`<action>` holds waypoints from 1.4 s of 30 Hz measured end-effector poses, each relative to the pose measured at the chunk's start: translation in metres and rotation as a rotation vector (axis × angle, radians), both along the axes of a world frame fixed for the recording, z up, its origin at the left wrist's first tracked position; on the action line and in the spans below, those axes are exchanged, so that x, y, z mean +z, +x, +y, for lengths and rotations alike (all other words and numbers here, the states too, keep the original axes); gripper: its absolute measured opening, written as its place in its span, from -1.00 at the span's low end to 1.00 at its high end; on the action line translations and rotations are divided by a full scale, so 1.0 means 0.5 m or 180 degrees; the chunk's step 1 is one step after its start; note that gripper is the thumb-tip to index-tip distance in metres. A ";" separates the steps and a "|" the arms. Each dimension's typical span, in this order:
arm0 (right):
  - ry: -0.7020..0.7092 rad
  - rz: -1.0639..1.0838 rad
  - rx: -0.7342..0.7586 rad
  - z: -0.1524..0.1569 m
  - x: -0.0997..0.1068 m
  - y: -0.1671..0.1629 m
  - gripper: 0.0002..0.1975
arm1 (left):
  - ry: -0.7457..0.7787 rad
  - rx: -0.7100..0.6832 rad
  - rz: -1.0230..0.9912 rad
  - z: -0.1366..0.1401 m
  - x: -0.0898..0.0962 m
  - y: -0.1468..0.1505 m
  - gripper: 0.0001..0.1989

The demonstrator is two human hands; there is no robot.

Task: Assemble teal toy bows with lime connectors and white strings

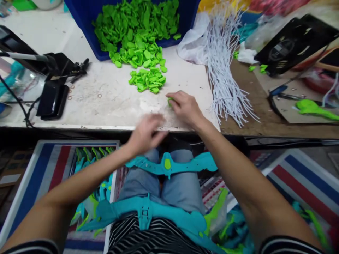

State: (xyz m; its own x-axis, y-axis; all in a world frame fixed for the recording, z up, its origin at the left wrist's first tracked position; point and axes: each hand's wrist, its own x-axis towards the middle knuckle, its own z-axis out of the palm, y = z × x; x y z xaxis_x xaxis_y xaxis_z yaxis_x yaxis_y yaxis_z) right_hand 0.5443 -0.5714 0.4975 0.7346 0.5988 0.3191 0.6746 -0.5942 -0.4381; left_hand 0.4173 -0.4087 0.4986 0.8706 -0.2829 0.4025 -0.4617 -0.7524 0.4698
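Observation:
My right hand (185, 107) is closed on a small bright green plastic piece (170, 101), just above the pale work surface. Only part of that piece shows between thumb and fingers. To its left, my left hand (148, 132) is smeared by motion over the table's front edge; its thumb and fingers look apart, and I see nothing between them. Behind the hands lies a small heap of green plastic pieces (148, 80). Across my thighs rests a turquoise plastic part (148, 169) with a green piece (167, 163) at its middle. Another turquoise part (172, 213) lies nearer my waist.
A blue bin (87, 31) spills green pieces at the back. White cords (225, 81) lie to the right, near a black panel (296, 46). On the left stand a black stand (58, 65) and a dark box (53, 100). Striped-lined crates (39, 183) flank my legs.

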 end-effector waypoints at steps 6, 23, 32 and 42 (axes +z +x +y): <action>-0.0111 0.0766 -0.0201 -0.077 0.007 -0.012 -0.73 | 0.1289 -0.0306 0.1115 -0.133 -0.145 -0.234 -0.50; -0.0060 -0.0235 0.0209 -0.099 -0.002 -0.077 -0.83 | -0.0487 -0.0862 0.3792 -0.041 -0.111 -0.035 -0.62; 0.0118 -0.0064 0.0614 -0.143 -0.146 -0.388 -0.74 | -0.0820 -0.0639 0.3884 -0.044 -0.140 -0.037 -0.47; 0.0036 0.0494 0.0285 -0.127 -0.166 -0.392 -0.77 | -0.0770 -0.0990 0.3678 -0.036 -0.137 -0.041 -0.44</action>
